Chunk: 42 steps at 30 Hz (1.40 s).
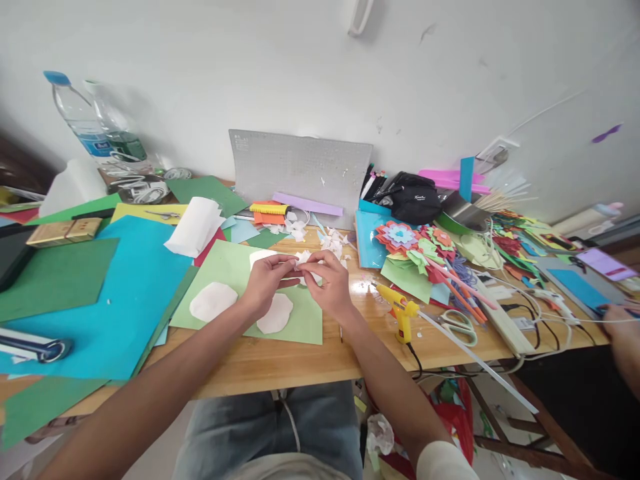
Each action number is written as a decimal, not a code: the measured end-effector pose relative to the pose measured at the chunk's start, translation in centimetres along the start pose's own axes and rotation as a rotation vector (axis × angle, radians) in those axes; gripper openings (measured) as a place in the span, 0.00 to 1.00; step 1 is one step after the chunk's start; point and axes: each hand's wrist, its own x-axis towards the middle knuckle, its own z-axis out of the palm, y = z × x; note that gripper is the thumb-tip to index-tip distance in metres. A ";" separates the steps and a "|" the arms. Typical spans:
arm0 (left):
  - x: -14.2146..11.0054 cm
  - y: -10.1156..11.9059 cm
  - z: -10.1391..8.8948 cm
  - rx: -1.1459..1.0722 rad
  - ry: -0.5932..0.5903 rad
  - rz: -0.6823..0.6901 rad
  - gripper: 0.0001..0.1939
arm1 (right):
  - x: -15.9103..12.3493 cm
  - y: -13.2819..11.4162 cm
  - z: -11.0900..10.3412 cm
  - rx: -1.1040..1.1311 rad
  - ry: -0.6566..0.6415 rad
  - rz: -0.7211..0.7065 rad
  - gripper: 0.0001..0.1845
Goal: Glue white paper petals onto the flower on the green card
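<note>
Above a light green paper sheet (300, 330), my left hand (267, 283) and my right hand (329, 283) meet fingertip to fingertip. Both are closed in a pinch on a small piece of white tissue paper (303, 257), mostly covered by the fingers. On the sheet lie a rounded white tissue cutout (213, 302) left of my left wrist and another white cutout (276, 315) below my hands. More white tissue shows behind my left hand. Torn white scraps (333, 241) are scattered just beyond my right hand.
A yellow glue gun (400, 308), scissors (459, 327) and paper flowers (400, 237) lie to the right. A tissue roll (194, 227), blue paper (135, 293) and a stapler (35, 345) are left. A grey cutting mat (300, 170) leans on the wall. Another person's hand (623, 327) is far right.
</note>
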 end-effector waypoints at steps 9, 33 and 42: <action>0.0 0.0 0.0 -0.037 0.000 0.036 0.19 | -0.3 -0.5 -0.3 -0.038 -0.033 -0.046 0.16; -0.5 -0.1 0.6 0.133 -0.062 0.096 0.22 | 0.6 -0.9 -0.7 0.565 -0.079 0.635 0.09; -0.2 -0.7 0.3 0.197 -0.137 0.113 0.20 | 0.6 -0.9 -0.6 0.584 -0.092 0.650 0.10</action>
